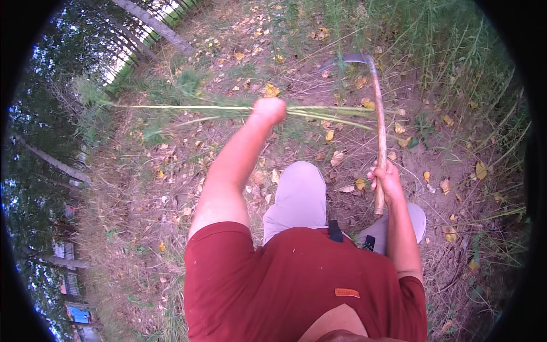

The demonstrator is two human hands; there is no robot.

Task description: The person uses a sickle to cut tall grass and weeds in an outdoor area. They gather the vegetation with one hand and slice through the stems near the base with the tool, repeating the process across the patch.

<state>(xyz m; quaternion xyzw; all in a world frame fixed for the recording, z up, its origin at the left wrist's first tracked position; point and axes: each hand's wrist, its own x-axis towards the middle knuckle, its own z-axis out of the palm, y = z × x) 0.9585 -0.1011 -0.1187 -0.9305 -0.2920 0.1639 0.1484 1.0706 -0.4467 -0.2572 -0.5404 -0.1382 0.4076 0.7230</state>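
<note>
My left hand (270, 110) is closed round several long green weed stalks (183, 107), which lie crosswise in front of me, leafy tops to the left and cut-looking ends to the right. In my right hand (386, 177) is the lower part of the wooden handle of a sickle (379, 102). The sickle points away from me, and its curved metal blade (354, 58) bends to the left over the ground. The right ends of the stalks reach the sickle's handle; whether they touch it I cannot tell. The left hand is slightly blurred.
Tall green weeds (444, 47) stand at the upper right and along the right side. Dry grass and fallen yellow leaves (336, 158) cover the soil around my knees (301, 192). Tree trunks (156, 25) rise at the upper left and left.
</note>
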